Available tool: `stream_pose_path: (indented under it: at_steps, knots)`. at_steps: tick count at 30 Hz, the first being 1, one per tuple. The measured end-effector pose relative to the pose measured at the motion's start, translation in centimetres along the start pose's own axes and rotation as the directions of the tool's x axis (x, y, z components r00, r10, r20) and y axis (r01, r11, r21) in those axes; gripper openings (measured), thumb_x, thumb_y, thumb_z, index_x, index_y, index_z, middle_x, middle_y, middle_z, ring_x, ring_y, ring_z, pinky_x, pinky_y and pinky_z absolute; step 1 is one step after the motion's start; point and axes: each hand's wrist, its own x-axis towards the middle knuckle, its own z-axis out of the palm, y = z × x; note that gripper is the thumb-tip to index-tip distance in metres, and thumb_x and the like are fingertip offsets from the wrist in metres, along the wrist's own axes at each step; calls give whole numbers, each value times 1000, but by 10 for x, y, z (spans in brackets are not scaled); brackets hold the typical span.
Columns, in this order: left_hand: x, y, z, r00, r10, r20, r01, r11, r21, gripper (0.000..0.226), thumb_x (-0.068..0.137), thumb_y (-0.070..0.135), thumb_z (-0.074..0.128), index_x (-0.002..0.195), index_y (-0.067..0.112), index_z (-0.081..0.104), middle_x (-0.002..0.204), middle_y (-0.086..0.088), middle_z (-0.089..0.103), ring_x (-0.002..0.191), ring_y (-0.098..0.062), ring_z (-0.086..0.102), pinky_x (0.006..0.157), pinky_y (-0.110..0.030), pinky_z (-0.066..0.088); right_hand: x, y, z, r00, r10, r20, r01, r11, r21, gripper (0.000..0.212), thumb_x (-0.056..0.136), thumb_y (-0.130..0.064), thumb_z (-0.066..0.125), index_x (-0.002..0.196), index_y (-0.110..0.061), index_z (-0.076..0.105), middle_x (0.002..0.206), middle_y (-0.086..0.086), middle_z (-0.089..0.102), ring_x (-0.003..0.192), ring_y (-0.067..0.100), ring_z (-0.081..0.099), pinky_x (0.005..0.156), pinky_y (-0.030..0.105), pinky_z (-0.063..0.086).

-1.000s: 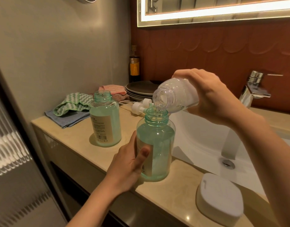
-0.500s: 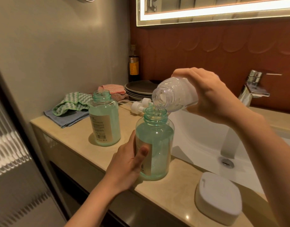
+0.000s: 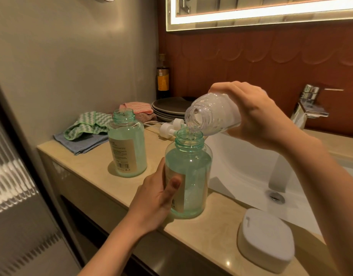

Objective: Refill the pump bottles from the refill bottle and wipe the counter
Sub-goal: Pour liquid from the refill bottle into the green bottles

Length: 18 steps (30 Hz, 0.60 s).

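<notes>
Left hand low in middle of frame, grip wrapped round side of green pump bottle, thumb on label. Bottle stands on desk, top off. Right hand at upper right, grip holding clear refill bottle by its bottom end. It is tipped down, mouth just over green bottle's open neck. Second green bottle stands open further left, apart from both hands. White pump tops lie behind.
</notes>
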Motion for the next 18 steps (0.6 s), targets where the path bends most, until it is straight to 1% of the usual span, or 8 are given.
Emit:
stream_pose_path:
  at_steps: [5, 9, 13, 18]
  knots:
    - [1, -1, 0, 1000, -2, 1, 2, 1000, 5, 81, 70, 90, 15, 127, 40, 43, 122, 28, 54, 114, -6, 54, 95, -48, 43, -1, -1, 0, 1000, 1, 2, -1, 1000, 2, 88, 59, -10, 86, 129, -27, 34, 118, 10, 56, 102, 29, 51, 89, 35, 31]
    - [0, -1, 0, 1000, -10, 0, 10, 1000, 5, 77, 69, 91, 14, 125, 45, 41, 122, 28, 53, 115, -7, 53, 97, -48, 42, 0, 0, 0, 1000, 3, 9, -3, 1000, 3, 88, 59, -9, 85, 129, -27, 35, 118, 9, 55, 103, 29, 51, 90, 35, 31]
    - [1, -2, 0, 1000, -11, 2, 11, 1000, 0, 82, 69, 91, 15, 128, 41, 42, 121, 26, 56, 115, -8, 54, 96, -49, 43, 0, 0, 0, 1000, 6, 17, -6, 1000, 4, 88, 59, -10, 85, 129, -28, 34, 118, 8, 55, 102, 29, 51, 89, 35, 32]
    - [0, -1, 1, 1000, -18, 6, 18, 1000, 1, 84, 68, 92, 15, 128, 39, 42, 120, 25, 56, 114, -9, 55, 95, -49, 43, 0, 0, 0, 1000, 7, 7, -7, 1000, -3, 87, 58, -9, 86, 130, -23, 39, 117, 10, 56, 101, 29, 51, 89, 35, 32]
